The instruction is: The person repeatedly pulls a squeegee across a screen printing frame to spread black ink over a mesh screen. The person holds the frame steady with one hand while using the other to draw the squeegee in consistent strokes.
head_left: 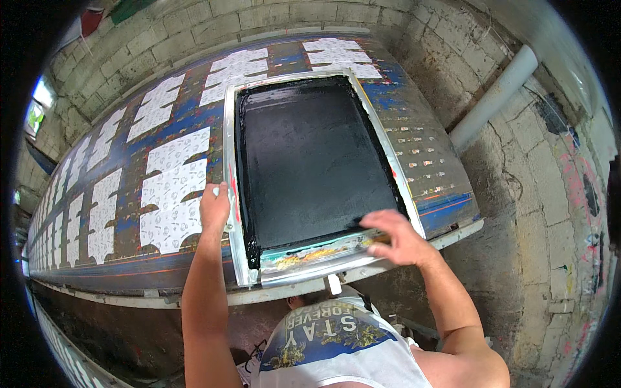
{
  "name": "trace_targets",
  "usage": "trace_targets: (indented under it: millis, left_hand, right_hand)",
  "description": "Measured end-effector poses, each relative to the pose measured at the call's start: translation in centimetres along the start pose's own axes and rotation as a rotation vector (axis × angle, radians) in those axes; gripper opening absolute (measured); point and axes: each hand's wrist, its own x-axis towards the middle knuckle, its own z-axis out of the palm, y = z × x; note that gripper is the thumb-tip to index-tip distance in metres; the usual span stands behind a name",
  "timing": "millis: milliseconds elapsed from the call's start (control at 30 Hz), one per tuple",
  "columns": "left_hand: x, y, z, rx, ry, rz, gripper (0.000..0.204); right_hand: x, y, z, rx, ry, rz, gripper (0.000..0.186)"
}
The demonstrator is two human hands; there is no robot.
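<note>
A: Screen frame point(310, 161) lies flat on desk point(446, 161), inked black.
B: Left hand point(215, 207) fingers clamp its side rail, steadying; right hand point(398, 236) fingers grip squeegee point(323, 252) at near edge.

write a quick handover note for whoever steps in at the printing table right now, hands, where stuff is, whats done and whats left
Left hand: gripping the left rail of the metal screen frame, steadying it.
Right hand: on the squeegee at the near end of the frame; how firmly it grips cannot be told.
The frame lies flat on the long printing table, its mesh coated in black ink.
Done, as far as it shows: white patterned fabric pieces lie in rows to the left.
Left, probably: whatever sits under the frame; it is hidden.
</note>
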Motion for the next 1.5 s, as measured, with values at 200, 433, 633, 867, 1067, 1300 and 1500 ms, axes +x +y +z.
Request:
trace_targets:
  millis: [200,433,633,867,1067,1300,1500]
  left_hand:
    - [0.1,-0.4,0.3,-0.145,0.041,0.044,0.037]
    - [0.2,-0.8,0.0,-0.224,-0.025,0.123,0.035]
    - [-0.2,0.3,-0.6,-0.203,-0.056,0.033,0.038]
    - [-0.2,1.7,-0.3,-0.094,0.008,-0.002,0.029]
    - [-0.9,5.9,-4.8,-0.550,-0.195,-0.344,0.031]
    - [-4.8,6.7,-12.8,-0.664,-0.016,-0.355,0.036]
    - [-12.3,4.1,-24.2,-0.724,0.171,-0.297,0.040]
  right_hand:
    - [-3.6,11.4,-2.4,0.004,0.432,0.824,0.052]
    - [-4.4,12.6,-1.5,0.441,0.437,0.807,0.039]
    - [-3.9,12.0,-1.0,0.514,0.544,0.882,0.034]
    - [-4.4,11.7,-1.5,0.807,0.687,0.864,0.032]
    - [-4.7,10.4,-4.4,0.737,0.677,0.752,0.029]
    - [-0.6,8.9,-4.8,0.921,0.674,0.576,0.028]
    - [5.8,6.0,-1.8,1.094,0.428,0.386,0.029]
